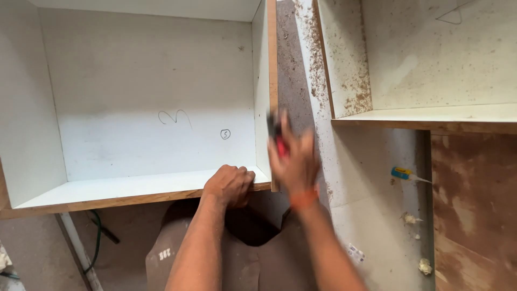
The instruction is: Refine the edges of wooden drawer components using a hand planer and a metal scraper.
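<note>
A white laminated cabinet box (145, 81) with brown plywood edges lies open toward me. My left hand (230, 184) is closed over the box's near front edge close to its right corner. My right hand (293, 156), blurred by motion, is shut on a tool with a red and black handle (278, 139). It is raised beside the box's right side panel (272, 81). An orange band circles my right wrist.
A second white cabinet box (431, 59), dusted with sawdust, sits at the upper right. A small blue and yellow screwdriver (404, 174) lies on the white board to the right. A green hose (97, 242) and a dark bar lie on the floor at lower left.
</note>
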